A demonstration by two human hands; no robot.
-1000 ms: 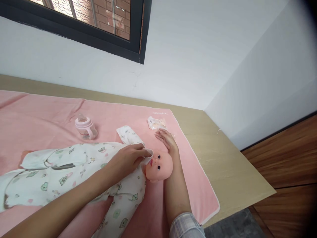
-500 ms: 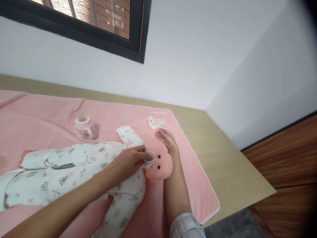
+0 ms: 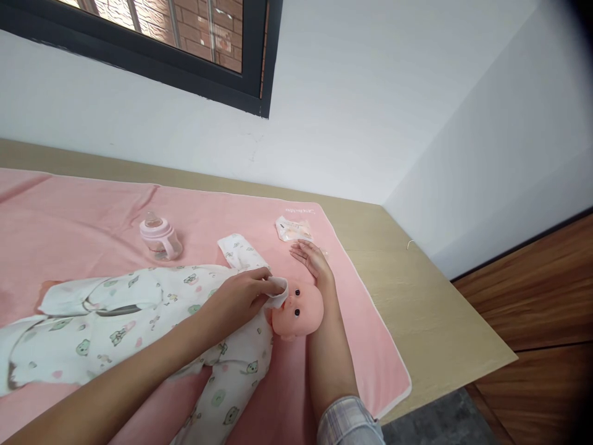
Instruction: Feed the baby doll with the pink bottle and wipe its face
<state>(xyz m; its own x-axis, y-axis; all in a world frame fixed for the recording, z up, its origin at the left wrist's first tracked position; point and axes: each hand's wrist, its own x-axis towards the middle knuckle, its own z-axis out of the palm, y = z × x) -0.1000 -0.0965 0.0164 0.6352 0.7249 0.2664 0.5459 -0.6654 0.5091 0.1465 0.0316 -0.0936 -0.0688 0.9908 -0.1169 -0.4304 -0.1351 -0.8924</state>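
Observation:
A baby doll lies on its back, its bald head [image 3: 303, 315] to the right, dressed in a white printed sleepsuit [image 3: 152, 315]. My left hand [image 3: 243, 300] reaches over the doll's chest and pinches a small white cloth [image 3: 278, 295], held against the doll's mouth and chin. Part of the cloth is hidden under my fingers. My right hand [image 3: 312, 258] rests beyond the head, palm turned toward it, fingers stretched out and holding nothing. Its forearm lies along the crown of the doll's head.
A pink baby bottle [image 3: 160, 238] with a handle stands left of the doll's raised sleeve. Near my right fingertips lies a small torn-looking packet [image 3: 294, 229]. Everything sits on a pink mat [image 3: 92, 216] over a wooden tabletop [image 3: 417, 327], with a white wall behind.
The white cloth shifted from the chin up over the mouth toward the nose, then back down a little with my left hand. My right hand has stayed in place.

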